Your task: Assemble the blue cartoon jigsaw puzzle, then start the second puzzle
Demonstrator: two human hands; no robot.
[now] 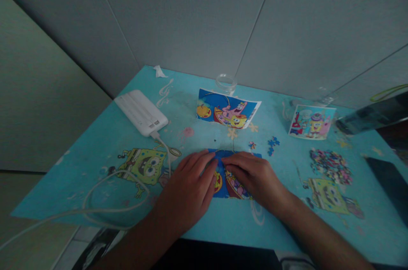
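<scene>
Facing the picture card (pixel 227 109), we have a white power bank (pixel 142 112) left of it and a heap of pieces (pixel 331 166) well right. Nearer us than the card lies the puzzle (pixel 225 184), picture top toward the card, long axis seemingly sideways; our left hand (pixel 193 183) and right hand (pixel 256 170) partly cover it, fingers close together, grip unclear.

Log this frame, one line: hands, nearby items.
left hand: on puzzle | right hand: on puzzle | beyond puzzle: standing picture card | right side: loose pieces, piled
</scene>
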